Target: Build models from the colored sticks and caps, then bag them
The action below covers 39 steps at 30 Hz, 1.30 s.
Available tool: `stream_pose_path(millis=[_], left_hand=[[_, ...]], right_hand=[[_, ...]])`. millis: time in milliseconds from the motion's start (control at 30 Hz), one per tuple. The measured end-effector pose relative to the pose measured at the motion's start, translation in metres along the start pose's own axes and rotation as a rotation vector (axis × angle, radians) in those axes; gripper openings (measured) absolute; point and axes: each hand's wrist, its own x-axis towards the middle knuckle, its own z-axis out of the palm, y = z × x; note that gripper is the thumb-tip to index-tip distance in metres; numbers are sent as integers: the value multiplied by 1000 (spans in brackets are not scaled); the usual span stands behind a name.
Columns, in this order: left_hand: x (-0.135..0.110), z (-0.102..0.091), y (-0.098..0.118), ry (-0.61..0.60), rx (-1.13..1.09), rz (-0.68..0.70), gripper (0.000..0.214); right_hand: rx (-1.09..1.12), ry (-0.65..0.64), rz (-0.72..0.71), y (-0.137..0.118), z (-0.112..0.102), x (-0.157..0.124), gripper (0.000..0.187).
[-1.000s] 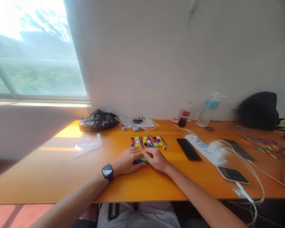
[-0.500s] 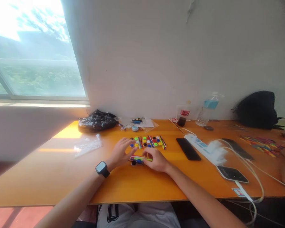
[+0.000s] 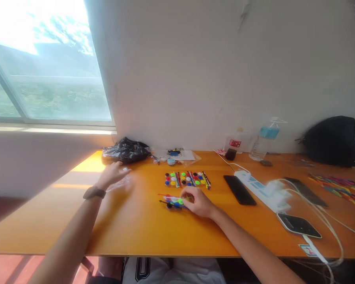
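My right hand [image 3: 199, 202] is closed at the right end of a small loose pile of coloured plastic pieces [image 3: 174, 202]. Thin sticks in red and dark colours and round discs in green, black and blue make up the pile. Its thumb and fingertips pinch some of these pieces, partly hidden by the hand. Off to the left, my left hand [image 3: 114, 174] hangs over a clear plastic bag [image 3: 121, 184], fingers apart and pointing right. Behind the pile, neat rows of coloured discs and sticks [image 3: 187, 179] lie on the table.
A black plastic bag [image 3: 126, 150] rests at the back left. To the right are a black phone [image 3: 239, 190], a white power strip [image 3: 256, 187] with cables, and another phone [image 3: 298, 225]. Bottles [image 3: 258, 148], a black backpack [image 3: 331, 140] and scattered coloured sticks [image 3: 337, 187] lie farther right.
My left hand has left the pile and moved left and away from me to the clear bag. My right hand stays at the pile. The view has shifted slightly left.
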Motion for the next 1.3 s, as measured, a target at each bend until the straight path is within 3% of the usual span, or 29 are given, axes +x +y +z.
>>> stream_pose_path(millis=[100,200,433,667,833,1000,1167,1300], left_hand=[[0,10,-33,-60,-123,-41,49],[-2,20,-39,-38,-156,-33,45],[-6,23,-7,48,-103,85,34],[-19,17,28,92,-140,262,41],[-21,12,63,109,-180,313,40],[-17,-6,120,114,-278,353,30],[-9,-14,186,44,-374,373,32],[7,-15,225,53,-443,311,35]], right_hand=[[0,0,-7,1,0,0,6],[-11,2,-8,1,0,0,5],[-1,6,-4,-2,-1,1,3],[-8,31,-31,-2,-1,1,7],[-60,150,-63,-13,-8,7,8],[-50,146,-27,-41,-19,23,17],[-109,102,101,-70,-33,74,55],[-170,85,139,-76,-51,129,76]])
